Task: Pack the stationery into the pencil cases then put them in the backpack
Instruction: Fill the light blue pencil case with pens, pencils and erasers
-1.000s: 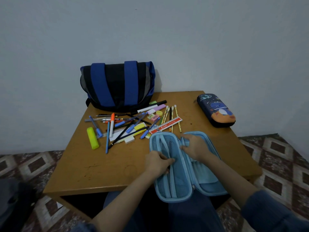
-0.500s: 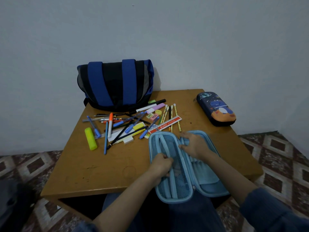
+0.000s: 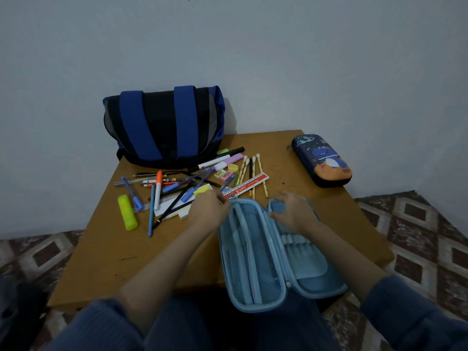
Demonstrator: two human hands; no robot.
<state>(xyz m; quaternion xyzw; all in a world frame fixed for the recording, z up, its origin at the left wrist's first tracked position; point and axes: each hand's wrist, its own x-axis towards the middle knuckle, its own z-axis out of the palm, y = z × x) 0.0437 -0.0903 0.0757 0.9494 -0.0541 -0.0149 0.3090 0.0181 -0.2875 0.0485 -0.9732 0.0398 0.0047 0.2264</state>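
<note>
Item: light-blue pencil case [image 3: 268, 252], lower centre, lying open on counter [image 3: 106, 259], my left grip [image 3: 210, 207] pinching its rim, right grip [image 3: 291, 211] holding its flap; unfilled; next, likely gathering loose stationery [image 3: 192, 183].

Dark-blue sleeves [image 3: 417, 317] pushed up — forearms bare.

Dim, bluish cast; soft shadows; wide-angle bending at edges; slight softness throughout.

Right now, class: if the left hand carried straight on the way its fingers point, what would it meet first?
The left hand points up and right, so probably the red ruler just beyond its fingertips; depth is unclear.
</note>
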